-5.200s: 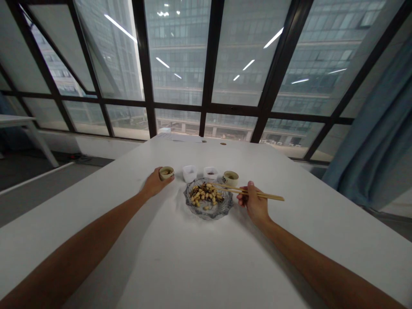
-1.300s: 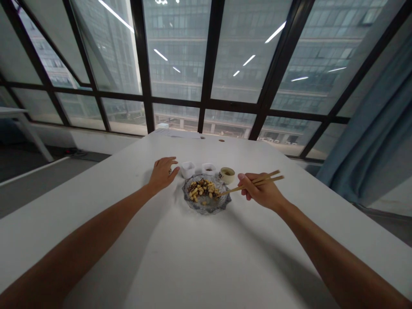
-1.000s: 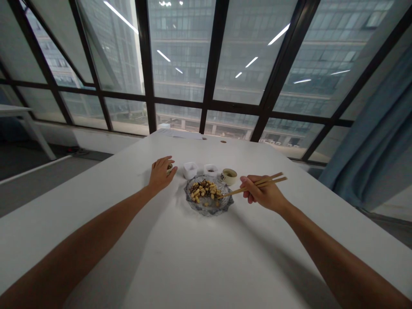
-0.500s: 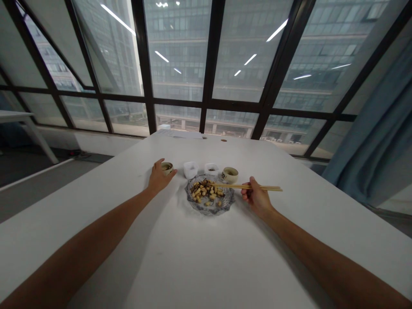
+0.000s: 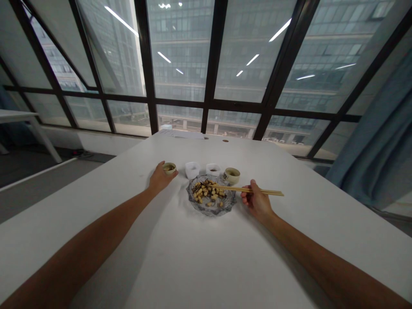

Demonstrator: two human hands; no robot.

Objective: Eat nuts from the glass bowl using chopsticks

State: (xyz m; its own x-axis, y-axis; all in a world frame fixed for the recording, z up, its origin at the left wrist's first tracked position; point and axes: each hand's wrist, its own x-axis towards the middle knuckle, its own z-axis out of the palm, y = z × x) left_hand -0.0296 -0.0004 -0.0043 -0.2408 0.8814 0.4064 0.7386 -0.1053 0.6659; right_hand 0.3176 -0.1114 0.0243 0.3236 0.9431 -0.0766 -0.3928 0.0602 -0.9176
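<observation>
My left hand (image 5: 160, 179) is wrapped around a small pale-green cup (image 5: 169, 168) with something dark inside, at the left of the row. In my right hand (image 5: 257, 199) is a pair of wooden chopsticks (image 5: 238, 188), held nearly level. Their tips reach into a scalloped glass plate (image 5: 209, 211) and touch, or hover just over, a heap of peanuts (image 5: 206, 193) mixed with dark bits. Whether the tips grip a piece is too small to tell. The plate lies between my two hands.
Behind the plate stand two white plastic tubs (image 5: 192, 170) (image 5: 213, 169) and a second pale-green cup (image 5: 231, 176) with dark markings. White papers (image 5: 186, 134) lie at the far end of the white table (image 5: 180, 257), before large windows. A blue curtain (image 5: 370, 159) hangs at right.
The chopstick tips have shifted slightly left over the peanuts. My left hand stays at the cup, with its fingers slightly lower around it. The whole view has moved a little.
</observation>
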